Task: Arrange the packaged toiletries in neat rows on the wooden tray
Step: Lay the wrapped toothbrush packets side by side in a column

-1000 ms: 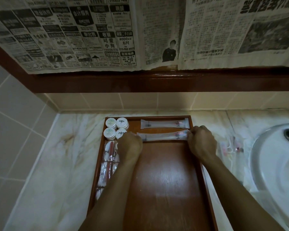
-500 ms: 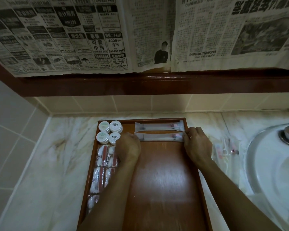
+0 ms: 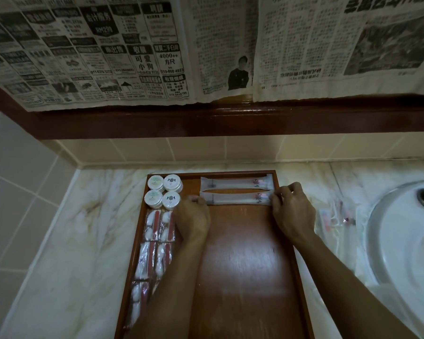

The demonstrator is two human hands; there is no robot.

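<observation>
A wooden tray [image 3: 245,265] lies on the marble counter. Two long white toothbrush packets sit side by side at its far end: the far packet [image 3: 235,184] and the near packet [image 3: 238,198]. My left hand [image 3: 192,217] pinches the near packet's left end and my right hand [image 3: 291,211] pinches its right end, with the packet flat on the tray. Several round white soap boxes [image 3: 164,190] fill the far left corner. Below them runs a column of clear packets with cotton buds [image 3: 154,243], partly hidden by my left forearm.
More clear packets [image 3: 335,216] lie on the marble counter [image 3: 66,241] right of the tray. A white sink [image 3: 406,236] with a metal tap base is at the right. Tiled walls, a dark wooden ledge and hanging newspaper close off the back.
The near toothbrush packet has been slid back until it sits close against the far one. Both hands stayed on its ends.
</observation>
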